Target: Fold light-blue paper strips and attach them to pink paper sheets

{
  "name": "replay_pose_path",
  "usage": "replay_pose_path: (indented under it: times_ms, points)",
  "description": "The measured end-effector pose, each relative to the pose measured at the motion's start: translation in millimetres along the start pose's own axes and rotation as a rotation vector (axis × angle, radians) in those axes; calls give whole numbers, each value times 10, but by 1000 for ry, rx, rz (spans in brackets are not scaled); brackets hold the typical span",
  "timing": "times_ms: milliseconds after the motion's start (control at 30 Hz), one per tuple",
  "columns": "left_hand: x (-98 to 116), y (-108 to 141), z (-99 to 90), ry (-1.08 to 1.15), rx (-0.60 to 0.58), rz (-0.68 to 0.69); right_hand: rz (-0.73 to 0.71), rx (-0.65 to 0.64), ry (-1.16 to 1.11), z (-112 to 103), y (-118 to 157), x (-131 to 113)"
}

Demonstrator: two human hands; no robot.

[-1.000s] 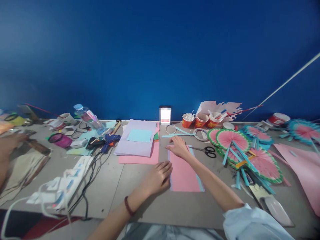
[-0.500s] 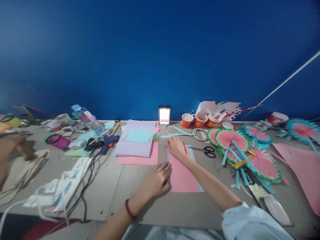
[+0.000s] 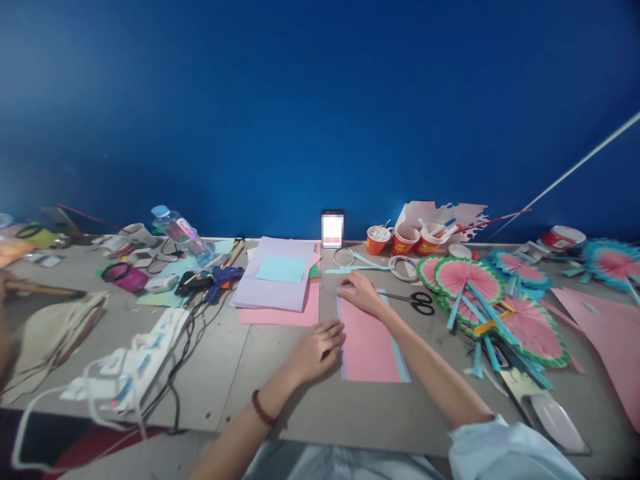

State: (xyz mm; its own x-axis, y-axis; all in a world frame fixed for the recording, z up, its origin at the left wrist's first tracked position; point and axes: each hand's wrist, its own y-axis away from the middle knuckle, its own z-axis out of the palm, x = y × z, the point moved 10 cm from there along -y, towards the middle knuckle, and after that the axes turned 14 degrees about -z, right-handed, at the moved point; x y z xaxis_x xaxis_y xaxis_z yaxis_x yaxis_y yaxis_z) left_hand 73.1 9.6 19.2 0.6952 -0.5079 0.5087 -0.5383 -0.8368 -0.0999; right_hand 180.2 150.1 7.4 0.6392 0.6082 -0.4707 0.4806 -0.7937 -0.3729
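Observation:
A pink sheet of paper [image 3: 370, 347] lies flat in front of me, with a lilac strip along its left edge and a light blue strip along its right edge. My left hand [image 3: 315, 350] rests palm down at the left edge, fingertips touching the lilac strip. Farther up, my right hand [image 3: 363, 293] lies flat over the sheet's top end, its fingers extended leftward. Neither hand appears to grasp anything. Just right of the sheet are scissors [image 3: 423, 303] with black handles. Thin light blue paper strips [image 3: 360, 269] lie beyond my right hand.
To the left is a stack of lilac paper [image 3: 270, 293] with a blue piece on top. Folded paper fans [image 3: 470, 280] crowd the right side. Red cups [image 3: 379, 240] and a phone [image 3: 333, 230] stand at the back. A power strip [image 3: 145, 360], bottle and co-worker's wooden-handled tool [image 3: 47, 289] are left.
My hands stay nearly in place on the pink sheet; the view shifts slightly. At the far left, the co-worker's hand and wooden-handled tool have changed position.

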Motion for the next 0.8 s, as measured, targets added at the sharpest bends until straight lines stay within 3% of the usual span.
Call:
replay_pose_path:
  times_ms: [267,567,667,800]
  points:
    - [207,211,99,-192,-62,125,-18,46,22,-4,53,-64]
    - [485,641,111,-149,-188,245,-24,49,8,-8,56,-80]
    - [511,574,-33,-56,-195,261,-23,106,-99,-41,52,-62]
    - [246,118,-417,-4,-1,122,19,202,-227,-78,60,44]
